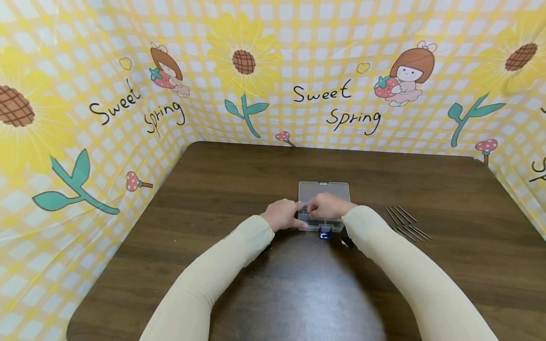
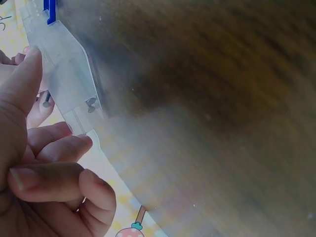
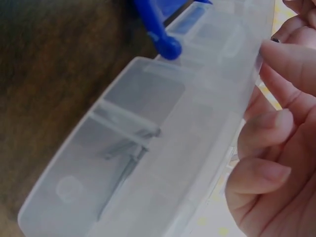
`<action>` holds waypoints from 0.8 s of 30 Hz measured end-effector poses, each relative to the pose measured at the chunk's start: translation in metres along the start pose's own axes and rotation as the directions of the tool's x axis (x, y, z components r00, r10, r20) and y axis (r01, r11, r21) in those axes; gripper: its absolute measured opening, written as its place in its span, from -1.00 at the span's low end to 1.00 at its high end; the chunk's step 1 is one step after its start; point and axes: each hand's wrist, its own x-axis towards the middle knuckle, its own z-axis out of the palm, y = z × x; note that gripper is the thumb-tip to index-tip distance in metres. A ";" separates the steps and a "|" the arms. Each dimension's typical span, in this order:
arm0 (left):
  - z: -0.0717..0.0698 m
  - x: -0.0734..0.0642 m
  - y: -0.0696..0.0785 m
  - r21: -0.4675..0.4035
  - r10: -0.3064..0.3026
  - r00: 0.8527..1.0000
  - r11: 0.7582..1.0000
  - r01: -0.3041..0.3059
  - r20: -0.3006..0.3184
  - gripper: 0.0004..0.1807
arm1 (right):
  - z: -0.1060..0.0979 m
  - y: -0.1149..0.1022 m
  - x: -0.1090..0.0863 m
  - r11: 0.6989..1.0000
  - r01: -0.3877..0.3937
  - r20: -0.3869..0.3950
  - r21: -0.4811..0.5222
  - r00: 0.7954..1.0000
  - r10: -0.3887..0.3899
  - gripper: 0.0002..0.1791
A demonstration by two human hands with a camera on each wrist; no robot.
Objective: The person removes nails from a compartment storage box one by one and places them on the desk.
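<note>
A clear plastic compartment box lies on the table with its lid raised toward the back. My left hand holds the box's left end, thumb along the near edge and fingers at the corner. My right hand is over the left compartments, its fingertips pinching a nail whose head shows in the left wrist view. More nails lie inside the box, seen through its cloudy wall. At the front, a blue latch hangs down.
Several loose nails lie in two rough rows on the dark wooden table, right of the box, beside my right forearm. A yellow checked cloth with flowers encloses the table's back and sides.
</note>
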 end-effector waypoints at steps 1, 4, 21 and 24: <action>0.000 0.000 0.000 0.001 -0.001 1.000 1.000 0.001 0.002 -0.25 | 0.000 0.000 0.000 1.000 -0.007 -0.002 0.007 1.000 0.007 -0.91; 0.000 0.001 0.000 0.001 -0.003 1.000 1.000 0.003 0.008 -0.25 | -0.001 -0.001 -0.002 0.999 -0.030 -0.009 0.030 1.000 0.030 -0.93; 0.005 0.003 -0.002 -0.003 -0.005 1.000 1.000 0.005 -0.023 -0.23 | -0.006 0.005 -0.006 0.999 -0.003 -0.186 0.039 0.982 0.011 -0.87; 0.007 0.004 -0.005 -0.017 0.004 0.999 1.000 -0.005 -0.045 -0.24 | -0.010 0.009 -0.012 0.999 0.000 -0.214 0.053 0.977 0.012 -0.85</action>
